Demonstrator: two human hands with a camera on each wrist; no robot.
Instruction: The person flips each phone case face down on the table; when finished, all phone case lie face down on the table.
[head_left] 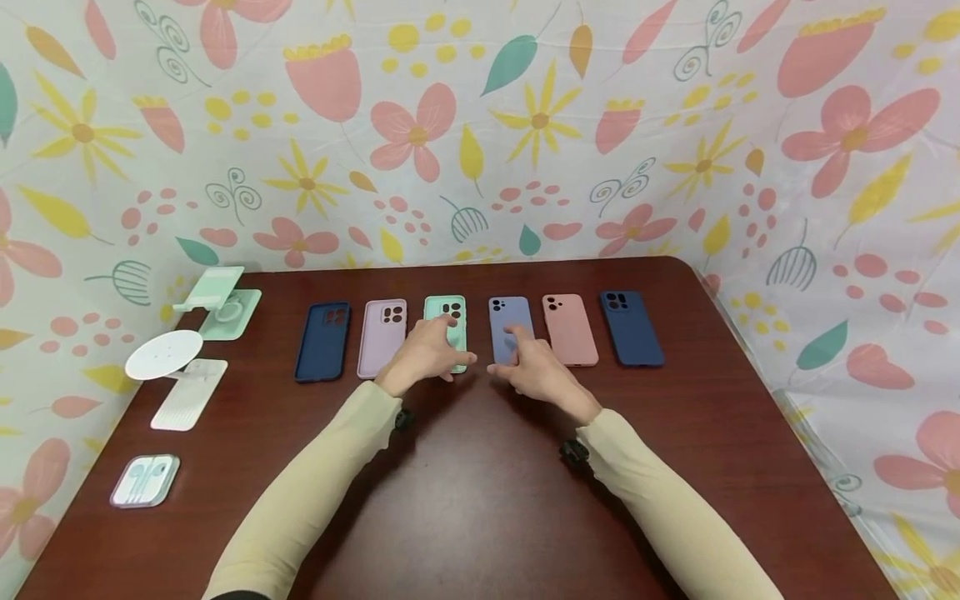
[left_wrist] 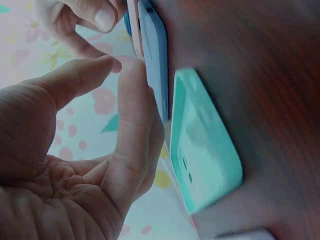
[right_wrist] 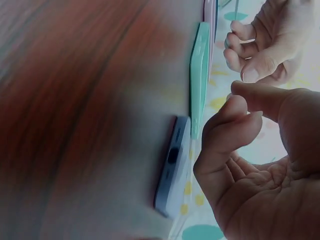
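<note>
Pale cream sleeves (head_left: 307,492) reach from the near edge over a dark reddish-brown table (head_left: 480,517), each with a small black device (head_left: 574,452) at the wrist. Beyond the cuffs, the left hand (head_left: 426,354) hovers above the mint-green case (left_wrist: 205,150). Its fingers are bent loosely forward, and its thumb points right; the left wrist view shows the hand apart from the case, with hold of nothing. Just to the right, the right hand (head_left: 536,367) hangs over the near part of the periwinkle case (head_left: 508,317), its fingers half curled and the thumb close to the forefinger, likewise gripping nothing. Whether a fingertip touches the periwinkle case, I cannot tell.

These two cases lie side by side, slightly apart, in the middle of a row toward the far edge. Left of the mint one are a lilac case (head_left: 381,342) and, farther left, a navy case (head_left: 322,342); right of the periwinkle one come a pink case (head_left: 572,333) and a dark blue case (head_left: 633,333).

Along the left side stand a mint stand (head_left: 213,287) at the far end, a white stand (head_left: 167,354) nearer, and a clear box of earphones (head_left: 145,481) nearest. Flower-printed cloth (head_left: 480,125) hangs behind the table.
</note>
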